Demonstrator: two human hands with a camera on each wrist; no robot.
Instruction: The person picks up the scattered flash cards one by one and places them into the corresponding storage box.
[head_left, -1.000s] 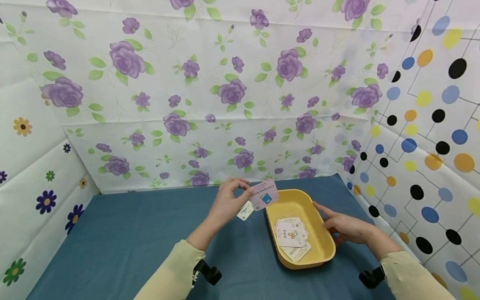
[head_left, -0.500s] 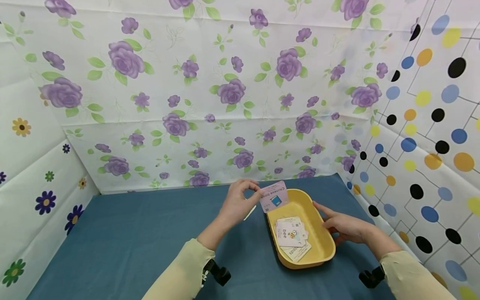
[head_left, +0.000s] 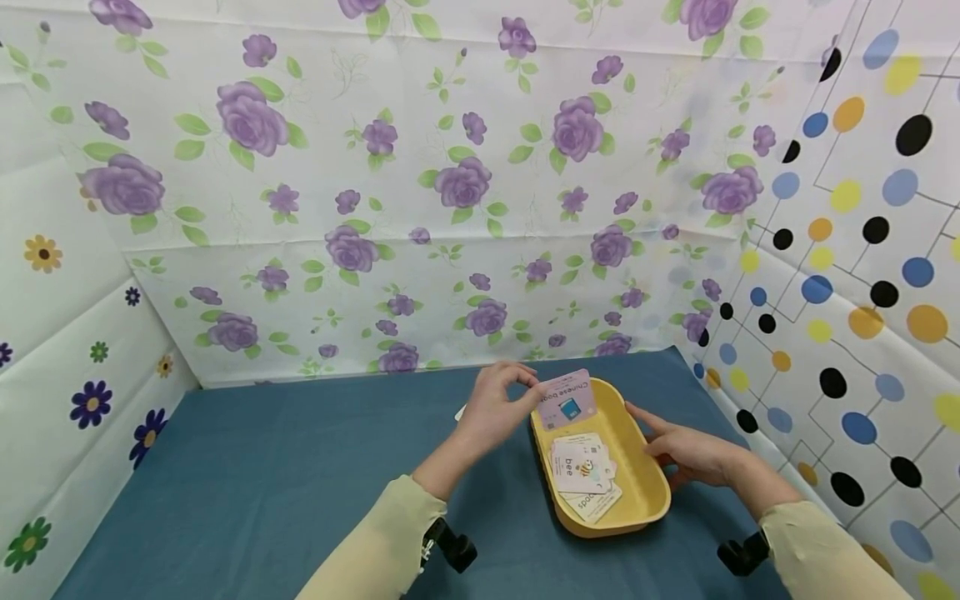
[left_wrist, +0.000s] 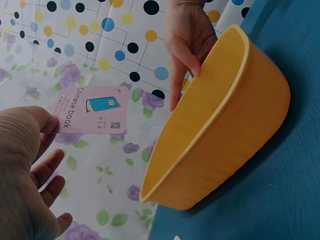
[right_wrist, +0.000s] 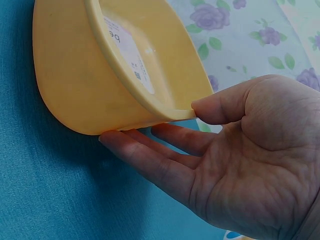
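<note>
My left hand [head_left: 497, 410] pinches a pink "Chinese book" card [head_left: 567, 400] by one edge, between thumb and index finger. In the left wrist view the card [left_wrist: 92, 110] shows a blue book and a QR code, and the other fingers are spread loosely. The card overlaps the far left end of a yellow plastic basin [head_left: 633, 479] in the head view. My right hand [head_left: 693, 457] grips the basin's right side; in the right wrist view its thumb [right_wrist: 217, 107] presses on the rim and its fingers lie against the outer wall. Inside lies a small pile of cards, a "bee" card [head_left: 579, 468] on top.
A white sliver [head_left: 460, 412] of another card peeks out behind my left hand on the blue tablecloth [head_left: 300, 492]. Floral sheeting [head_left: 420, 275] closes off the back, and a dotted sheet [head_left: 847, 333] stands close on the right.
My left hand has carried the pink card rightward, from beside the basin to over its far left end. The white card behind it has become mostly hidden. My right hand and the basin stay put.
</note>
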